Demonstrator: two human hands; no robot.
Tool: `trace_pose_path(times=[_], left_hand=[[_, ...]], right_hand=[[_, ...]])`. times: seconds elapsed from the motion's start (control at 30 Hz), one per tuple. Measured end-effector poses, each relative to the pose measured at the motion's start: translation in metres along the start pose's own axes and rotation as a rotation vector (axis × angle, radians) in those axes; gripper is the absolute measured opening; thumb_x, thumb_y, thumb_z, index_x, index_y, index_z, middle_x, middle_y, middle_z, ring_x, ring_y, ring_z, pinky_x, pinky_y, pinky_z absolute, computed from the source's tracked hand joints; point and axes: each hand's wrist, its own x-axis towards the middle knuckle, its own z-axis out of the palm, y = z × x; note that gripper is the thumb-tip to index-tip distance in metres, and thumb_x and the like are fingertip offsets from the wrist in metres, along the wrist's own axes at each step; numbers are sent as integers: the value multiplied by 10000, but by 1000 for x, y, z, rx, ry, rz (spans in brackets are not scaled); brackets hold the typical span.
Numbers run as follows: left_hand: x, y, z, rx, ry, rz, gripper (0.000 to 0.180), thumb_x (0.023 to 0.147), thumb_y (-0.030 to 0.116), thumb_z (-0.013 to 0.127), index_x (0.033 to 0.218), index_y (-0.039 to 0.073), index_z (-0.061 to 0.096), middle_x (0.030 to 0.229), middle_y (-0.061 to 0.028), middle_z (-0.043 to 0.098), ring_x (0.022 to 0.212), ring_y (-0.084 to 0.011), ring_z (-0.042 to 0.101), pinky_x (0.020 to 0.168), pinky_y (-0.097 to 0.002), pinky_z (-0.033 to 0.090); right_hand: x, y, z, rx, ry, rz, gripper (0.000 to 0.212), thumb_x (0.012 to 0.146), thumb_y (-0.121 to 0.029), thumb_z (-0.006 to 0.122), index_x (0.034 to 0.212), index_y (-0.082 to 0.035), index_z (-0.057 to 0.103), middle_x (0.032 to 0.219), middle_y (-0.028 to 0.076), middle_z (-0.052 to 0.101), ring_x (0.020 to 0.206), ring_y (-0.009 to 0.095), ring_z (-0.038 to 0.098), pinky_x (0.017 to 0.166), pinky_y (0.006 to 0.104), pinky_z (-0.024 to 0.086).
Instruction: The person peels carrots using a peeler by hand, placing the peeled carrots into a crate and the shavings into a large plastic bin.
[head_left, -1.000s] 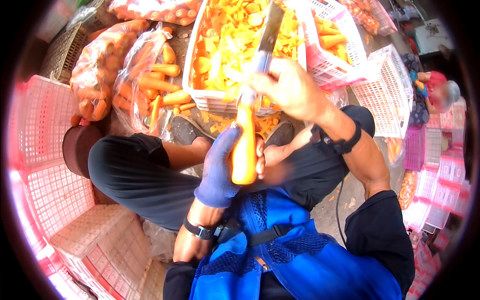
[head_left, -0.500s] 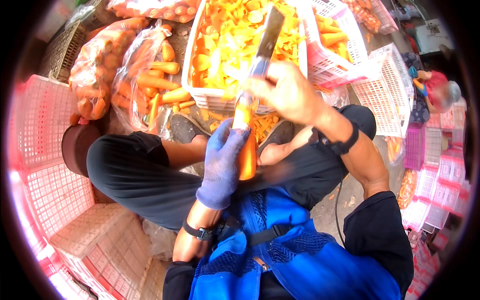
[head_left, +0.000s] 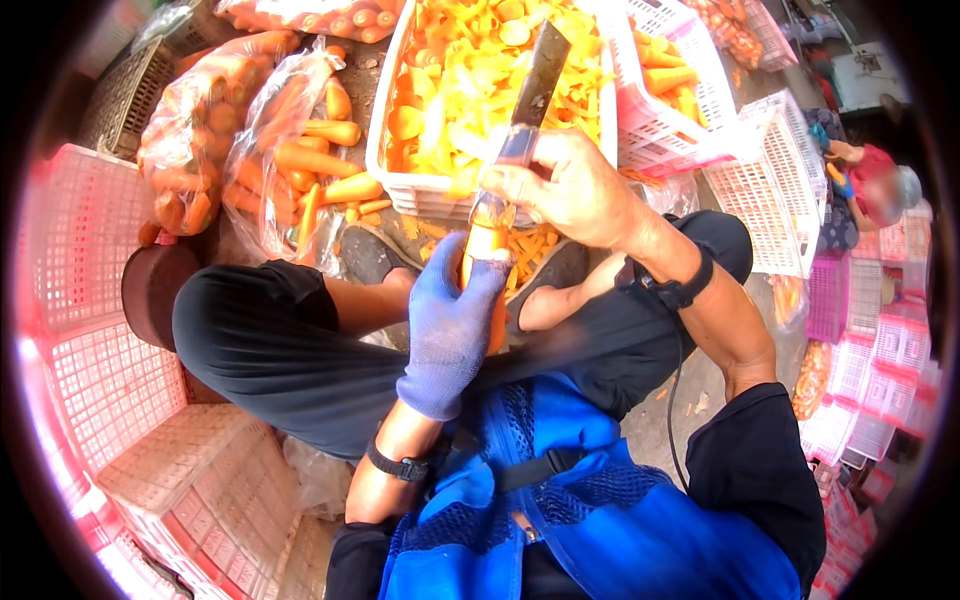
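Note:
My left hand [head_left: 448, 315], in a blue-purple glove, is wrapped round an orange carrot [head_left: 487, 243]. It holds the carrot upright in front of my lap, and the palm hides part of it. My bare right hand [head_left: 572, 190] grips a long peeler [head_left: 538, 85] with a dark flat handle. Its metal head meets the top end of the carrot. Just beyond both hands stands a white crate [head_left: 425, 188] heaped with orange and yellow peelings [head_left: 450, 95]; the handle's upper end stands out over them.
Clear bags of carrots [head_left: 295, 165] lie at the far left. A second white crate [head_left: 655, 135] holds peeled carrots at the right, beside an upright white crate [head_left: 765, 185]. Pink and white crates [head_left: 110, 370] line my left side. Another person [head_left: 875, 190] works at the far right.
The peeler has moved slightly down and my right hand with it. My left hand has shifted up the carrot a little, so less of the carrot shows.

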Motion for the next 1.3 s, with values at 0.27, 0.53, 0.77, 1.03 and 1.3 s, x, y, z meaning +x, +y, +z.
trace_pose_path(times=[0.27, 0.53, 0.77, 1.03, 1.3], left_hand=[[-13, 7, 5, 199, 48, 176, 296, 940, 171, 665, 1113, -54, 581, 869, -86, 652, 811, -99, 572, 728, -278, 492], [0, 9, -9, -175, -140, -85, 298, 983, 169, 556, 1204, -28, 524, 856, -115, 609, 667, -200, 626, 603, -305, 533], [9, 23, -8, -174, -177, -141, 373, 1004, 230, 527, 1282, -18, 507, 825, -122, 604, 598, -207, 597, 566, -300, 515], [18, 42, -5, -150, -260, -104, 392, 998, 249, 509, 1288, -14, 524, 849, -134, 625, 606, -205, 615, 566, -304, 519], [30, 47, 1, 254, 0, 160, 334, 980, 191, 628, 1203, -57, 597, 919, -27, 649, 798, -77, 563, 697, -252, 487]], right_hand=[[48, 63, -74, -19, 498, 101, 249, 995, -272, 640, 963, -40, 726, 694, -31, 634, 525, 23, 511, 469, 208, 398], [27, 49, -50, -131, 335, -77, 281, 986, -253, 644, 990, 18, 718, 772, 31, 702, 751, 63, 628, 685, 253, 496], [6, 23, -48, -404, 144, -203, 258, 980, -207, 586, 1080, 28, 616, 927, 243, 660, 888, 416, 652, 739, 453, 516], [5, 40, -40, -627, 71, -176, 219, 974, -263, 590, 1040, -62, 647, 844, 213, 672, 774, 424, 654, 656, 488, 517], [37, 23, -36, -578, 12, -148, 260, 978, -308, 584, 1119, -105, 665, 799, 203, 665, 739, 418, 650, 649, 505, 501]])
